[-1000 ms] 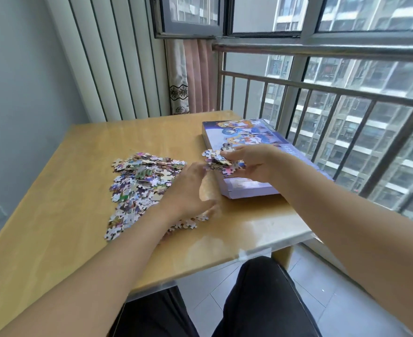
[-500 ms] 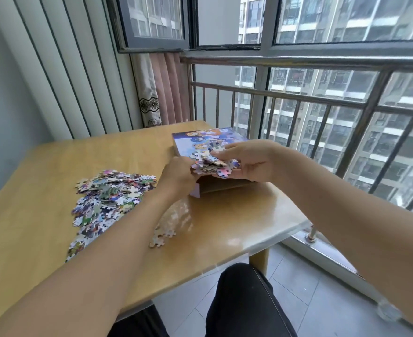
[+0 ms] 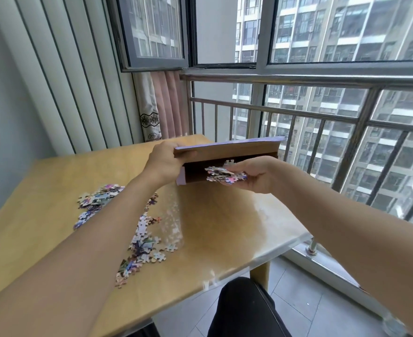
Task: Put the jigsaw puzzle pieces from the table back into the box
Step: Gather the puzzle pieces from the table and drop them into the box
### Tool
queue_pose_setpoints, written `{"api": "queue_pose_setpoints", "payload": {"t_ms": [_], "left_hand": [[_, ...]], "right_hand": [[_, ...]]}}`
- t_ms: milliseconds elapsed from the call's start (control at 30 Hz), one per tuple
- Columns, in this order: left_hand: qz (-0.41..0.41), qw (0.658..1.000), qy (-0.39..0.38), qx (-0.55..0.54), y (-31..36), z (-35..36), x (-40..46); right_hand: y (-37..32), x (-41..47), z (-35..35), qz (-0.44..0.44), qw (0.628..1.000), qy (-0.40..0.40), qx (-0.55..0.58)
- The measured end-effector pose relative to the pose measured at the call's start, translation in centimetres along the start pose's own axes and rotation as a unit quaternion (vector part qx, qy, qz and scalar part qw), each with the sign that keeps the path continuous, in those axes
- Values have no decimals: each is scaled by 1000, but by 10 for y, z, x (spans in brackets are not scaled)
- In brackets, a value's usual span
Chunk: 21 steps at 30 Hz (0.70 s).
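At the table's (image 3: pixel 225 239) far right corner, beside a railed window, we catch a handful of puzzle pieces going home. The left hand (image 3: pixel 163 164) grips the box lid (image 3: pixel 227 149) at its near left corner, fingers curled over the edge, and holds it raised like a flap. The right hand (image 3: pixel 254 177) is cupped round a stack of pieces (image 3: pixel 225 175), thumb on top, poised at the dark mouth of the box (image 3: pixel 193 175).

We judge this the loading step, early in the job: most pieces remain on the table, a loose pile (image 3: pixel 96 203) toward the left edge and a trail (image 3: pixel 142 249) running to the near edge.

Next, we reckon, the stack must pass fully under the lid before the fingers release, or pieces may spill onto the table.
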<state>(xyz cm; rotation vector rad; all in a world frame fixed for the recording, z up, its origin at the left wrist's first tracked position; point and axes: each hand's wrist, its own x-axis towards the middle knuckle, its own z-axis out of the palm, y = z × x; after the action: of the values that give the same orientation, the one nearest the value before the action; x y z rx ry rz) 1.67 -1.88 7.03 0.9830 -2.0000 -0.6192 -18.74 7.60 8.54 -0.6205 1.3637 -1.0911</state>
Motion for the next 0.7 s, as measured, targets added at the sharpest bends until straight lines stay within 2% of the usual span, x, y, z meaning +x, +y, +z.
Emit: {"api": "queue_pose_setpoints", "payload": {"t_ms": [300,567,700], "left_hand": [[11,1000,-10,-21,11,-4,5],[10,999,-15,-26,21,-7,9],[12,999,-14,-47,24,-7,12]], "right_hand": [[-16,5,2,-16,998,57,14],[-29,10,8,-22,996,83,-34],[-37,17,18,-29,996,76,36]]}}
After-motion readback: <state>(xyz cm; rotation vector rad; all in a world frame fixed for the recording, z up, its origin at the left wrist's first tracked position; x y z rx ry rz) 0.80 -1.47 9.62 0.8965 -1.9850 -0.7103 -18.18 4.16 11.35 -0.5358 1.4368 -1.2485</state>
